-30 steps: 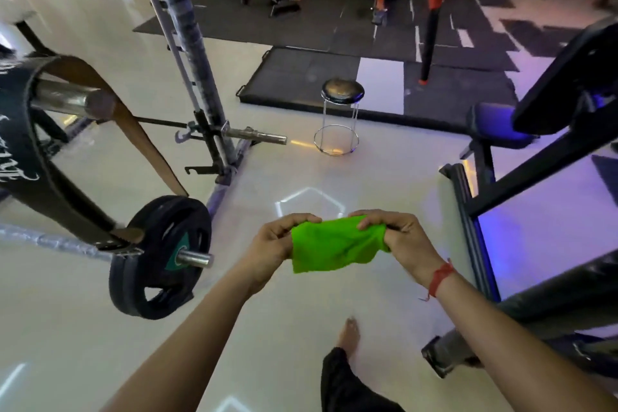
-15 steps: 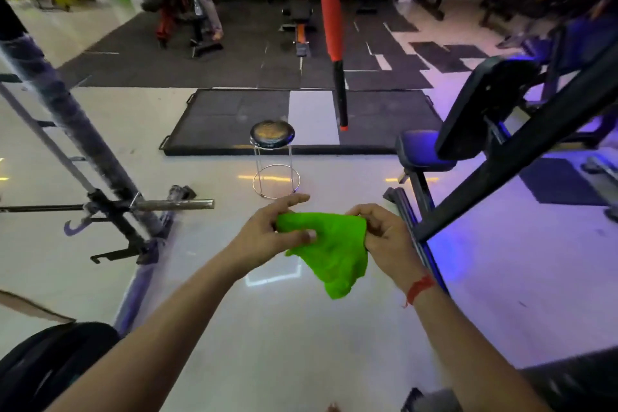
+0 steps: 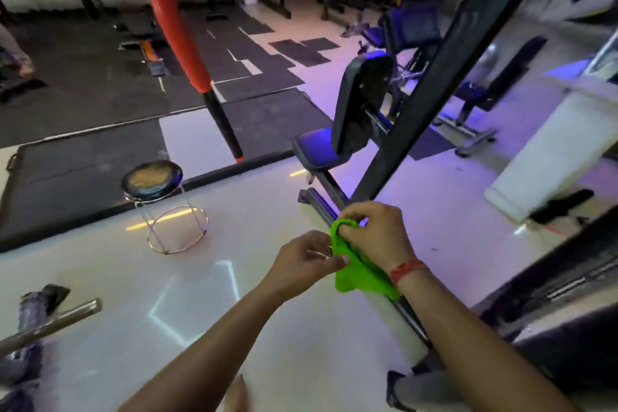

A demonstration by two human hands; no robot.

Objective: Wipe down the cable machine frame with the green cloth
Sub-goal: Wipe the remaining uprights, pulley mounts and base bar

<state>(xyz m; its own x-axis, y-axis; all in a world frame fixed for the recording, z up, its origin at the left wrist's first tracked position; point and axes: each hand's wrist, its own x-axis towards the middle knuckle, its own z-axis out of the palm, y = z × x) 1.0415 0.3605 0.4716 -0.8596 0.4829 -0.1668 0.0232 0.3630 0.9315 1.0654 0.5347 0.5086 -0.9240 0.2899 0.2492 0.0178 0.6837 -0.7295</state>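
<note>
My right hand (image 3: 374, 237) fingers curled, gripping green cloth (image 3: 359, 273); left hand (image 3: 302, 262) pinching cloth edge at 9 o'clock; black frame bar (image 3: 431, 104) at 12 o'clock.

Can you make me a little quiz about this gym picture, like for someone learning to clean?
1. True or false: both hands, the left hand and the right hand, pinch the green cloth.
2. Which wrist wears the red thread band? A) left B) right
3. Fill in: the round stool stands on the pale floor, just in front of the dark ____.

Key
1. True. The cloth is bunched between them and is not yet on the slanted black frame bar.
2. B.
3. Mat.
</note>
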